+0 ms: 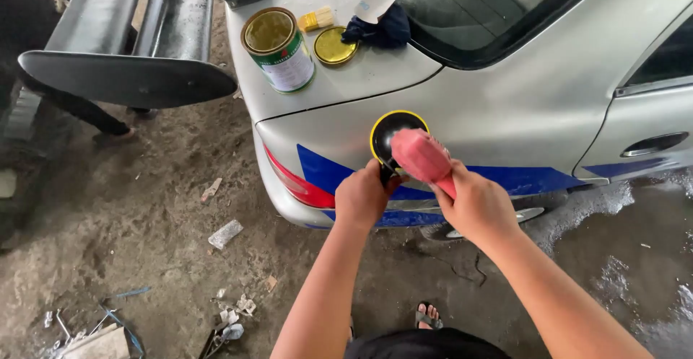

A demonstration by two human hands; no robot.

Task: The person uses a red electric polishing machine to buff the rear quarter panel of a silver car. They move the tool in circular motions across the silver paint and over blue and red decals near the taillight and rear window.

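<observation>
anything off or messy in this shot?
Yes, a few things. An open tin sits on the sloping trunk lid, its yellow lid off beside it. A detached black spoiler is propped at the left. Scraps and litter lie on the dirty floor. No spill visible.

Polisher (422,155) grip hidden inside both fists; pad face unseen. Car (505,92) cut off top and right — rear wheel (530,215) mostly hidden (behind forearm).

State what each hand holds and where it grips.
Both hands hold a polisher: the left hand grips its side handle below the yellow-rimmed pad, the right hand the rear of its red body.
</observation>
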